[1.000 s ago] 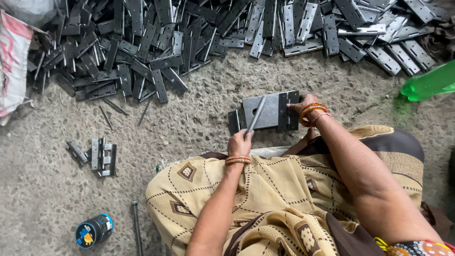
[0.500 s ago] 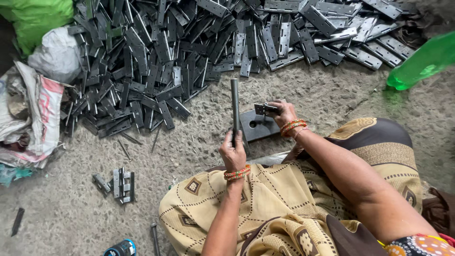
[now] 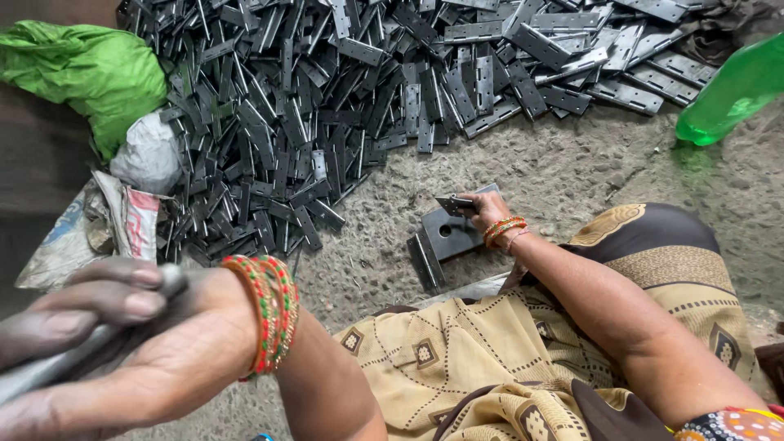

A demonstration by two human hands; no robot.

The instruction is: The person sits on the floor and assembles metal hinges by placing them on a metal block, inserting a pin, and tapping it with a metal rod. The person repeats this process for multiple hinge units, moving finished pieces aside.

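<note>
Your left hand (image 3: 122,351) has its grip closed around a grey metal rod (image 3: 49,367), raised close to the camera; fingers (image 3: 106,306) wrap over the rod, and red and green bangles (image 3: 265,314) sit at the wrist. Your right hand (image 3: 487,211) is low on the concrete floor (image 3: 555,171), its grip pinched on a small dark metal piece (image 3: 454,204) that rests on a flat steel block (image 3: 447,237). Orange bangles (image 3: 505,229) ring that wrist. Beyond the right grip, a large heap of dark metal hinges (image 3: 343,98) covers the floor. Far right of it lies a green plastic bottle (image 3: 735,90). Above the left grip: a green bag (image 3: 90,73) and a white sack (image 3: 147,155). A patterned beige cloth (image 3: 490,359) covers your lap.
</note>
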